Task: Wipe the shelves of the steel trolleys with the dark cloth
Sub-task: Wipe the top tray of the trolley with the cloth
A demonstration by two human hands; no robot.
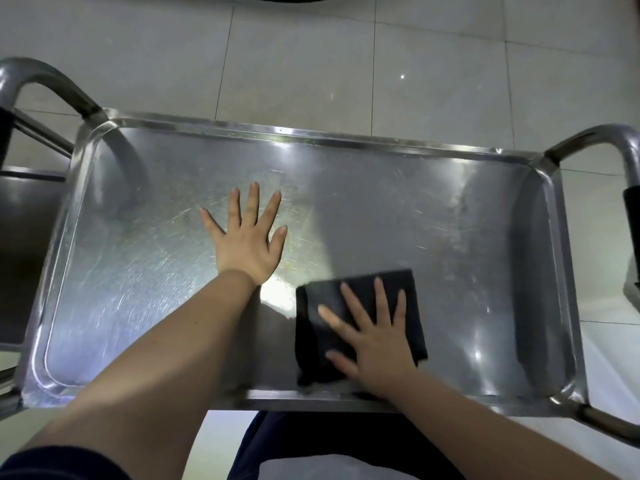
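Pressing flat with fingers spread, the right hand (375, 344) is laid on the folded dark cloth (306, 341), which is held against the top shelf (450, 237) just inside its near rim, right of centre. Further in, the left hand (247, 244) is braced on bare steel, fingers straight and apart, nothing gripped. Smears and scuffs are seen toward the far rim, so this shelf is judged part-wiped at most. Lower shelves are hidden and presumed left to do.
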